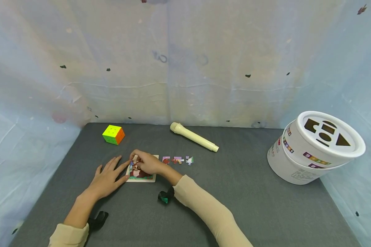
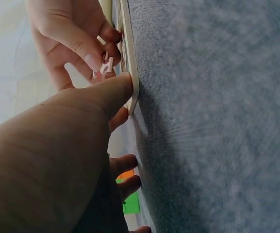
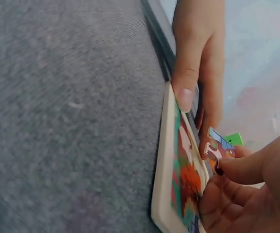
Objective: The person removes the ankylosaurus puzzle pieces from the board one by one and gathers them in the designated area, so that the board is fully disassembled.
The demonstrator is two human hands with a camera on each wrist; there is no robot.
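A framed jigsaw puzzle [image 1: 142,179] with a pale border lies on the dark cloth, partly covered by the hands. My left hand [image 1: 106,178] is spread flat beside it, with the thumb and index finger touching its left edge. My right hand [image 1: 146,162] is over the puzzle's upper part. In the right wrist view, its thumb and fingers pinch a puzzle piece [image 3: 222,144], tilted up above the board. Three loose pieces lie in a row to the right: a left piece [image 1: 166,160], a middle piece [image 1: 177,160] and a right piece [image 1: 189,160].
A yellow, green and orange puzzle cube [image 1: 113,134] sits at the back left. Behind the loose pieces lies a cream microphone-shaped stick [image 1: 194,137]. At the right stands a white bucket [image 1: 315,147] whose lid has shaped holes. Plastic sheeting hangs behind the table.
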